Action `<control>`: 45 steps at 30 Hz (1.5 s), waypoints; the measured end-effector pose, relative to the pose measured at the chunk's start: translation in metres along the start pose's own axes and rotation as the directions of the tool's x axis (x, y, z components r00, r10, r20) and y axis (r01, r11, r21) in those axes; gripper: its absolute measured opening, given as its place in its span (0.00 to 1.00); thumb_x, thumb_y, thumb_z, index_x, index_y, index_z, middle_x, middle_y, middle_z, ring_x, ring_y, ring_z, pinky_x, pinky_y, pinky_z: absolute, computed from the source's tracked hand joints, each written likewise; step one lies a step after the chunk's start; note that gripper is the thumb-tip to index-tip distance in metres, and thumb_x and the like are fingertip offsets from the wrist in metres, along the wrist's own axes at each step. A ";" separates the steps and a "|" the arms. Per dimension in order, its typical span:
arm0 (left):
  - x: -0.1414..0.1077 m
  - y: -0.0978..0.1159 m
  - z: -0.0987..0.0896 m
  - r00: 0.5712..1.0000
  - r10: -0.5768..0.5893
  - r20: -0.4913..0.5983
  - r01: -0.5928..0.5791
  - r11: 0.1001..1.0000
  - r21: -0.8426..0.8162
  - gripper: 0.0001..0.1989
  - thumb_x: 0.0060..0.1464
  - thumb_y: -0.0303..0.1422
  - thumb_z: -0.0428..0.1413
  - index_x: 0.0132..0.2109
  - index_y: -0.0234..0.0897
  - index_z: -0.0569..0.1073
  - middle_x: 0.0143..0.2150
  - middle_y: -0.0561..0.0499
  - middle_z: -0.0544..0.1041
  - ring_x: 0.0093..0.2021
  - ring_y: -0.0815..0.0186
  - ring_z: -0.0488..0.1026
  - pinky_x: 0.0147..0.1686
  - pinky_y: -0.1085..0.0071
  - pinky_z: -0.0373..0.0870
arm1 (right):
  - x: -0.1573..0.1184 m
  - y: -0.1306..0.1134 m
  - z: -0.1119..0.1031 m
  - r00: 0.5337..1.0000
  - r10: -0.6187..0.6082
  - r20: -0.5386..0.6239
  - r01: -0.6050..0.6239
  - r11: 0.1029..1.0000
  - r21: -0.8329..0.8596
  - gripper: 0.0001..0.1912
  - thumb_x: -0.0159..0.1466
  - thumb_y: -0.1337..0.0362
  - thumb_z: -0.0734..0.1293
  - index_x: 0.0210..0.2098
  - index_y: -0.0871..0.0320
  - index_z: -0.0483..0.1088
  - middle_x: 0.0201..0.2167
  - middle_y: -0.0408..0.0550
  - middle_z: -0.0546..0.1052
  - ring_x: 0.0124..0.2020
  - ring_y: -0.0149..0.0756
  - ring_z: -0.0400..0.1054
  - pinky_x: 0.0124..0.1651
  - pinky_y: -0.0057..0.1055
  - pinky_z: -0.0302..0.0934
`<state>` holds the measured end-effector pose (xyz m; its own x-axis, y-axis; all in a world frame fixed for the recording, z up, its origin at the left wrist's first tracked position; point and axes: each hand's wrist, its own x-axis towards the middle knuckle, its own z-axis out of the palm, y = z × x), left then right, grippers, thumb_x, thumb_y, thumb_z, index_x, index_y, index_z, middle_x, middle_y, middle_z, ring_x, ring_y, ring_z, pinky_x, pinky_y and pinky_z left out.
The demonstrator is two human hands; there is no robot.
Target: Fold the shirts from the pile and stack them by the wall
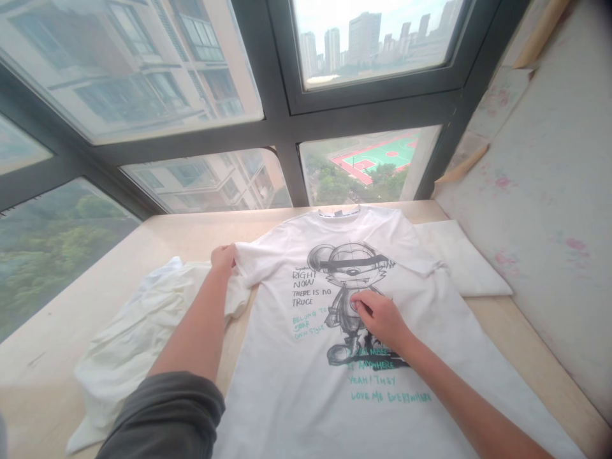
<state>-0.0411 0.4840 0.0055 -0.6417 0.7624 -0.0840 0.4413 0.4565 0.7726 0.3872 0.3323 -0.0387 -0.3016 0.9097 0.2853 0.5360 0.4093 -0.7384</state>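
A white T-shirt [287, 382] with a dark cartoon figure and black and green lettering lies spread front up, its collar toward the window. My left hand [224, 257] is closed on the end of the shirt's left sleeve. Over the middle of the printed figure, my right hand [380, 313] has its fingers curled together; whether they pinch any cloth is too small to tell. The sleeve on the right side lies bunched at its end.
Crumpled cream-white cloth [129, 344] lies at the left on the pale wooden surface [43, 357]. A folded white cloth [471, 258] sits at the right, partly under the shirt. Windows with dark frames [282, 137] rise behind, and a flowered wall [540, 210] bounds the right.
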 end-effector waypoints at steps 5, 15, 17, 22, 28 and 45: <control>-0.008 0.013 -0.001 0.996 0.084 0.022 -0.085 0.996 0.014 0.16 0.60 0.35 0.58 0.52 0.33 0.71 0.45 0.48 0.75 0.38 0.67 0.75 0.37 0.66 0.75 | 0.000 -0.002 0.000 1.000 0.018 0.003 -0.018 1.000 0.003 0.12 0.67 0.67 0.58 0.39 0.53 0.73 0.37 0.45 0.78 0.37 0.36 0.72 0.41 0.32 0.64; -0.079 0.078 0.009 0.820 0.558 0.129 -0.570 0.818 0.082 0.24 0.53 0.40 0.58 0.57 0.43 0.70 0.49 0.49 0.77 0.40 0.65 0.76 0.37 0.72 0.73 | 0.000 -0.002 -0.001 1.000 0.026 0.005 -0.026 1.000 0.005 0.12 0.66 0.67 0.58 0.39 0.53 0.73 0.36 0.45 0.78 0.36 0.36 0.71 0.40 0.32 0.63; -0.089 0.077 0.012 0.794 0.571 0.208 -0.600 0.791 0.120 0.23 0.55 0.42 0.57 0.57 0.43 0.71 0.49 0.49 0.78 0.40 0.64 0.77 0.36 0.71 0.73 | 0.000 -0.002 -0.001 1.000 0.029 0.008 -0.029 1.000 0.001 0.12 0.66 0.67 0.58 0.39 0.53 0.73 0.35 0.45 0.78 0.36 0.36 0.71 0.40 0.32 0.63; -0.091 0.045 0.018 0.839 0.485 0.245 -0.542 0.779 0.314 0.16 0.56 0.38 0.55 0.51 0.40 0.74 0.46 0.47 0.79 0.41 0.60 0.77 0.44 0.67 0.70 | 0.000 -0.003 -0.001 1.000 0.026 0.007 -0.026 1.000 0.010 0.12 0.66 0.67 0.57 0.39 0.52 0.72 0.36 0.45 0.78 0.37 0.36 0.72 0.40 0.32 0.63; -0.105 0.003 0.026 0.869 0.414 0.272 -0.495 0.736 0.462 0.15 0.57 0.39 0.54 0.48 0.39 0.74 0.48 0.42 0.77 0.48 0.55 0.74 0.45 0.65 0.66 | 0.000 -0.003 -0.002 0.999 0.032 -0.001 -0.032 0.999 0.011 0.12 0.66 0.67 0.57 0.39 0.53 0.73 0.36 0.46 0.78 0.36 0.36 0.72 0.40 0.32 0.63; -0.119 -0.009 -0.002 0.882 0.315 0.351 -0.463 0.725 0.511 0.12 0.59 0.44 0.52 0.39 0.41 0.73 0.36 0.51 0.78 0.38 0.62 0.75 0.32 0.72 0.61 | 0.062 -0.028 -0.003 0.962 0.238 0.135 -0.206 0.955 -0.214 0.14 0.65 0.62 0.59 0.39 0.52 0.77 0.33 0.44 0.79 0.35 0.37 0.71 0.35 0.31 0.59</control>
<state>0.0298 0.3886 0.0099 -0.2064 0.9771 -0.0513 0.9371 0.2125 0.2771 0.3555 0.3778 0.0016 -0.2687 0.9631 0.0162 0.7427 0.2179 -0.6332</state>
